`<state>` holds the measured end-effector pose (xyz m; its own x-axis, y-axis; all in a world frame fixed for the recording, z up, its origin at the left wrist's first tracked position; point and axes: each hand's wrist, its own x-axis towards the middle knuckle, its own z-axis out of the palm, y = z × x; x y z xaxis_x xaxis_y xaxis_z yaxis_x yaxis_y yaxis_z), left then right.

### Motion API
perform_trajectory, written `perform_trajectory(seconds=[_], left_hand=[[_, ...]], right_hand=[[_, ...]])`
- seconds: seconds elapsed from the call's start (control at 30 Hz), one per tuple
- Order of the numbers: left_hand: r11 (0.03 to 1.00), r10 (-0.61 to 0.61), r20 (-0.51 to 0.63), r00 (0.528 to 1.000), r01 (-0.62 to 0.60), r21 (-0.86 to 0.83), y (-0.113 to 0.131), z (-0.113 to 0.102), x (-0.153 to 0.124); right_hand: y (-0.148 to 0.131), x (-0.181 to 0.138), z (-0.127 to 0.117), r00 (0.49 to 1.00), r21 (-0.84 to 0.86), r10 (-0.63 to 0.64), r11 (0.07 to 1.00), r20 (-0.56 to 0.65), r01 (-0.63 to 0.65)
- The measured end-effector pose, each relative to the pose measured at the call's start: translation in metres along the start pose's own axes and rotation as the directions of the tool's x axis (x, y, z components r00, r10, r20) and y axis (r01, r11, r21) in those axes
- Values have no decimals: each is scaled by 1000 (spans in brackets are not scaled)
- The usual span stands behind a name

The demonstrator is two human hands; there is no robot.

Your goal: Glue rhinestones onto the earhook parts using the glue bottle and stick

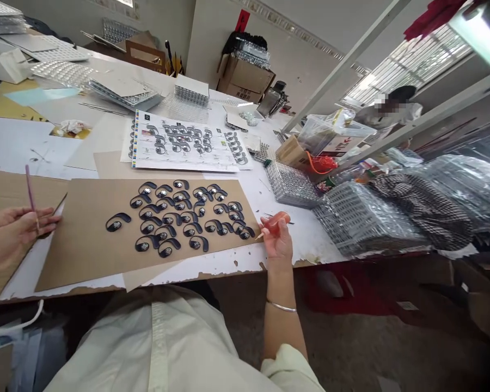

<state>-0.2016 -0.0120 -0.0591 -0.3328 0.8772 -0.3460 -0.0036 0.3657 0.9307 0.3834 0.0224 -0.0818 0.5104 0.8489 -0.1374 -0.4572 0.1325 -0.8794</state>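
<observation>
Many dark ear-hook earphone-shaped pieces with shiny round spots lie spread on a brown cardboard sheet. One piece sits apart from the group, on its left. At the sheet's left edge, my left hand is closed around a slim purple stick, which points upward. A thin dark point shows beyond its fingertips; its kind is unclear. By the sheet's right corner, my right hand has curled fingers, with orange covers on some. A pale pointed stick pokes out from them.
Behind the cardboard lies a printed sheet with pictures of similar pieces. Stacked trays and clear-wrapped packs stand around the table. A metal post rises at the right. Another person is in the background.
</observation>
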Motion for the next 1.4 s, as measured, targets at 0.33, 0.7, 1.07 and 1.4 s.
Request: perform_trajectory(seconds=[0.33,0.7,1.07,1.4], left_hand=[[941,185,-140,973,-217,-260,11,57,-26],[887,427,97,899,-396,-236,20,121,-69],[455,823,144,550,-789,412,-20,115,-59],[405,755,320,572,-791,458,-12,141,-34]], right_hand=[[-37,16,0,998,17,-41,999,-39,42],[4,-61,168,913,41,50,997,406,-73],[66,-94,243,743,-128,123,991,658,-51],[84,-95,225,773,-141,-24,979,634,146]])
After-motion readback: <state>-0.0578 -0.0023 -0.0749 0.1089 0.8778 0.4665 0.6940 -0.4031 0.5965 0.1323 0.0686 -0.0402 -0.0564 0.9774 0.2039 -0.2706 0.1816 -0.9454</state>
